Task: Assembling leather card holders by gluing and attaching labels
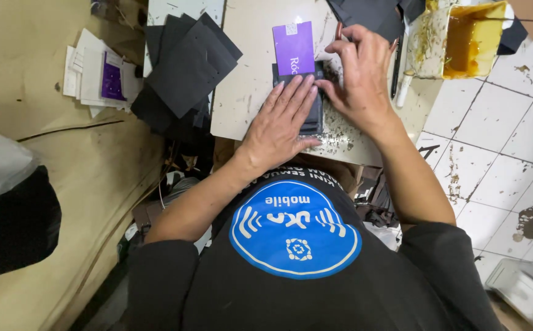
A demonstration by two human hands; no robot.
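A small work board [242, 92] is set in front of the person, and a stack of cut pieces [313, 116] lies on it — pressed under the left hand [281, 119], with the right hand [358, 73] just beside. A card [293, 48] rests on the stack's far end. A pile of sheets [186, 64] is spread to the left — a glue tub [462, 37] is placed to the right.

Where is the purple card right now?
In the head view, top centre: the purple card sticks out of the black piece on the work board, between both hands' fingertips.
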